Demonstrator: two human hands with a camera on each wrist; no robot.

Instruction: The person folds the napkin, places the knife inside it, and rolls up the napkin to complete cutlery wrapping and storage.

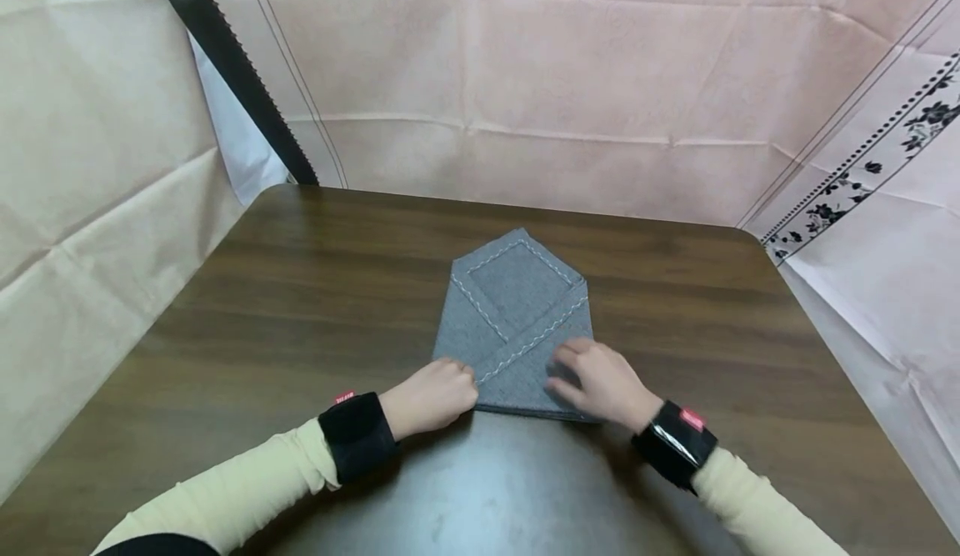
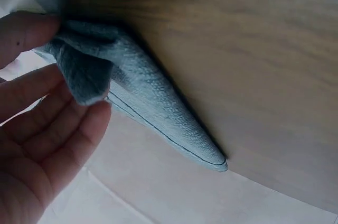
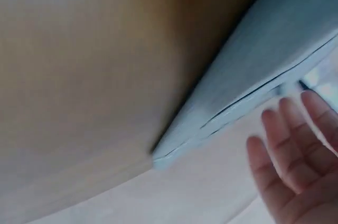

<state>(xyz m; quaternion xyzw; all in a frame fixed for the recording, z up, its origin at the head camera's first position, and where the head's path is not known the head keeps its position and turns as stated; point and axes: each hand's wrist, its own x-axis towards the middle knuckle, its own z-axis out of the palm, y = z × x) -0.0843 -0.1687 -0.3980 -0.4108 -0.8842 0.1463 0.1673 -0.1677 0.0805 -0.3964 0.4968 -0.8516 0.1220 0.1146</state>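
Note:
A grey folded cloth (image 1: 517, 314) lies on the wooden table, its far end pointed and white stitch lines running across its upper face. At its near left corner my left hand (image 1: 438, 393) pinches the fabric; in the left wrist view a fold of the cloth (image 2: 87, 73) sticks out between thumb and fingers. My right hand (image 1: 603, 381) is over the near right part, fingers loosely bent with nothing between them. The right wrist view has those fingers (image 3: 290, 145) spread beside the long side of the cloth (image 3: 253, 65).
The brown wooden table (image 1: 300, 289) has rounded far corners. Behind it hangs a creased pale pink sheet (image 1: 562, 81), with a black zip-like strip (image 1: 240, 81) at the left and a floral band (image 1: 862, 181) at the right.

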